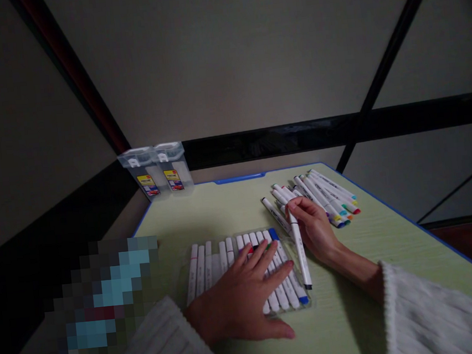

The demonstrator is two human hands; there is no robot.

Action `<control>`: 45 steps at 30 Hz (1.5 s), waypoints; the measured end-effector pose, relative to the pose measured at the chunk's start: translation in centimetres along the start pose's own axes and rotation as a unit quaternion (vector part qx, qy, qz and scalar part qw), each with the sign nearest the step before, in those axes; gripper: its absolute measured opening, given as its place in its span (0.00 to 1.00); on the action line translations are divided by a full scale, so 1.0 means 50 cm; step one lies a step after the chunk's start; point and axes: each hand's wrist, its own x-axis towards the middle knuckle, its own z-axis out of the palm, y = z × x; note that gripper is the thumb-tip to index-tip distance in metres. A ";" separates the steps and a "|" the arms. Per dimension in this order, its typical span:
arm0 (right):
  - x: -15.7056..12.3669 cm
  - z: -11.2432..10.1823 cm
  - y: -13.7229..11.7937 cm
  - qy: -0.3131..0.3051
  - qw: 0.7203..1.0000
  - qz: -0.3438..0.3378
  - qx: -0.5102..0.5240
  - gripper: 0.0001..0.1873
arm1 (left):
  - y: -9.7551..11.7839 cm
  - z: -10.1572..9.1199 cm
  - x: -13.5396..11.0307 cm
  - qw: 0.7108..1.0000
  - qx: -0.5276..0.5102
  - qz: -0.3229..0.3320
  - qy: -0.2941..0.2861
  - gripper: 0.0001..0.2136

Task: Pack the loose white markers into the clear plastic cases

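Observation:
My left hand lies with its fingers spread over a row of white markers set in a clear plastic tray. Part of the row is hidden beneath that hand. Just right of the tray, my right hand pinches a white marker near its upper end. This marker hangs with its dark-tipped end pointing down toward me. Behind the right hand is a loose pile of white markers with coloured ends, several of them overlapping. One marker with a black end lies between the tray and the pile.
Two clear lidded plastic boxes with yellow labels stand at the table's back left corner. The pale green table has a blue edge and a blue handle-like strip at the back. Panelled doors rise behind it. A blurred-out patch covers the left.

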 end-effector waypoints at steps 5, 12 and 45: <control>0.001 0.000 -0.002 0.005 1.000 -0.005 0.006 0.11 | 0.004 0.006 0.007 1.000 0.006 -0.009 0.001 0.34; -0.002 0.003 -0.008 0.017 1.000 -0.016 0.011 0.11 | 0.000 0.017 0.028 0.999 0.004 0.003 0.047 0.29; 0.016 0.035 0.013 -0.184 0.951 0.014 -0.248 0.12 | -0.150 -0.016 -0.053 0.931 -0.194 -0.141 0.276 0.08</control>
